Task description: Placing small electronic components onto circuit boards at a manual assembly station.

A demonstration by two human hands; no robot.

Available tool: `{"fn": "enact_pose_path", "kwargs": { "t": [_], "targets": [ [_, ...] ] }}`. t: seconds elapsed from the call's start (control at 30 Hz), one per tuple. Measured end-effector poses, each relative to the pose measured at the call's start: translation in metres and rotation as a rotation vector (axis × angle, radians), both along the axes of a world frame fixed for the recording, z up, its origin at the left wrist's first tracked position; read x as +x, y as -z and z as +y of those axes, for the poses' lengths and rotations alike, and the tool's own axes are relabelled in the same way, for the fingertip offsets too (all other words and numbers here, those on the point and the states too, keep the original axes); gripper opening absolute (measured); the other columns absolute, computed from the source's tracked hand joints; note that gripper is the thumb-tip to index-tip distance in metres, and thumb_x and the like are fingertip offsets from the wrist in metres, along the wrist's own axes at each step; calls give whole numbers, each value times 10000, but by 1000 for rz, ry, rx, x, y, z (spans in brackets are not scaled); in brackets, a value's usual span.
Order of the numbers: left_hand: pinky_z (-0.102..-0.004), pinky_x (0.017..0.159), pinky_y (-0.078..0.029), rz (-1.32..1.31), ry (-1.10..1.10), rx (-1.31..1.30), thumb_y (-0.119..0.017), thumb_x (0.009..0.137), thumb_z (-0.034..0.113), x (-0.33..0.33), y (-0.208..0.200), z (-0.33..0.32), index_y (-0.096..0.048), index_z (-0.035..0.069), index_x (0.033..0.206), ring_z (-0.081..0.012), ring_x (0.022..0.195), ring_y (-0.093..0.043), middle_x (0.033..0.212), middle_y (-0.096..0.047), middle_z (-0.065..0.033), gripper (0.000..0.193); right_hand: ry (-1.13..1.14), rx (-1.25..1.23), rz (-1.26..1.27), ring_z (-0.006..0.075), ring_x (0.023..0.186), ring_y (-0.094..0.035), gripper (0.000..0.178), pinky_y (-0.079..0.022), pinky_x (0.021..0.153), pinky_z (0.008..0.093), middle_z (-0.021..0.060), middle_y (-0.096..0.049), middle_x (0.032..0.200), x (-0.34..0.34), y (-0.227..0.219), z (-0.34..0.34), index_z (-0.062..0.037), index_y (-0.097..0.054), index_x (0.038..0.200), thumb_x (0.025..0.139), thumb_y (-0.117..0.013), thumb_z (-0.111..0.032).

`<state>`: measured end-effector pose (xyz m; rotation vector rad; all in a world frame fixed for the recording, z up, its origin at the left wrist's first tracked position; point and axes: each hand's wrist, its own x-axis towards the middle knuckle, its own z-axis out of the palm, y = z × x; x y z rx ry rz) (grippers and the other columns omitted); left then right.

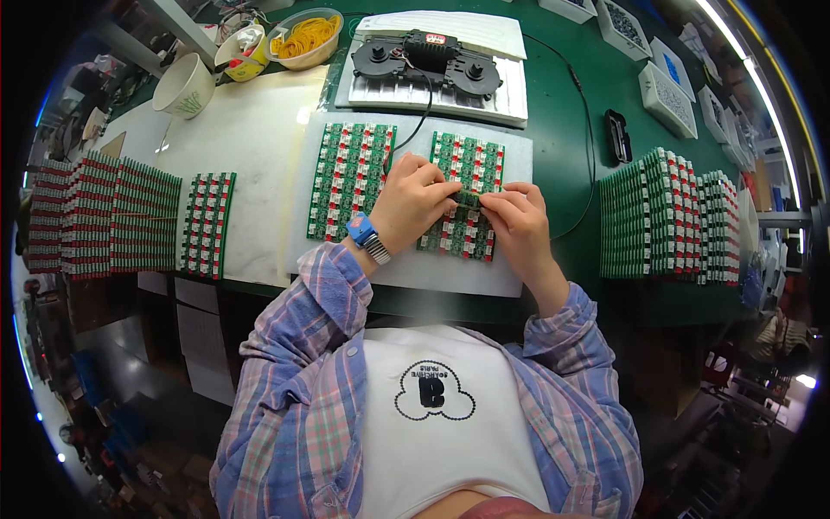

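Between my two hands is a small green circuit board piece (468, 199), pinched at its ends by fingers and thumbs. My left hand (410, 201), with a blue wrist strap (363, 231), grips its left end. At its right end the fingertips of my right hand (522, 223) are closed. Directly beneath lies a circuit board panel (467, 157) with rows of white and red connectors; my hands cover its middle. A second such panel (344, 180) lies to the left. Both rest on a white foam sheet (389, 270). Whether the piece is separate from the panel beneath, I cannot tell.
Stacked board panels (648, 216) stand at the right, more stacks (121, 216) at the left. A black two-dial device (428, 62) sits on foam behind, its cable trailing forward. Back left is a bowl of yellow rubber bands (307, 37); back right are parts trays (667, 102).
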<state>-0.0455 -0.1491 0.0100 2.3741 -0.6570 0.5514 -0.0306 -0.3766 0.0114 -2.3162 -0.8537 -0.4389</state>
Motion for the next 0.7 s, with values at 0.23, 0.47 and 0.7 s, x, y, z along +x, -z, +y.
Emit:
{"fn": "enact_pose_path", "kwargs": {
  "t": [0.23, 0.47, 0.7],
  "targets": [
    [-405, 932, -454, 50, 27, -4, -804, 744, 143, 3, 2, 0, -749, 110, 959, -246, 981, -565, 905, -637, -23, 225, -12, -78, -90, 283, 1066, -607, 236, -472, 928, 428, -7, -709, 1000, 1, 2, 0, -121, -739, 1001, 772, -781, -81],
    [-405, 945, -440, 79, 21, -1, -802, 744, 149, 4, 5, 0, -738, 106, 951, -248, 985, -570, 907, -635, -29, 221, -22, -161, -137, 290, 1135, -579, 277, -459, 971, 443, 12, -695, 1063, -5, 0, -1, -120, -729, 1051, 780, -778, -88],
    [-400, 918, -459, 78, 35, -13, -790, 758, 116, 0, 2, -2, -722, 66, 1014, -274, 989, -554, 941, -624, -58, 270, 47, 1, 20, 318, 1155, -566, 311, -450, 991, 450, 40, -690, 1090, -7, 8, -2, -104, -712, 1096, 791, -755, -58]
  ]
}}
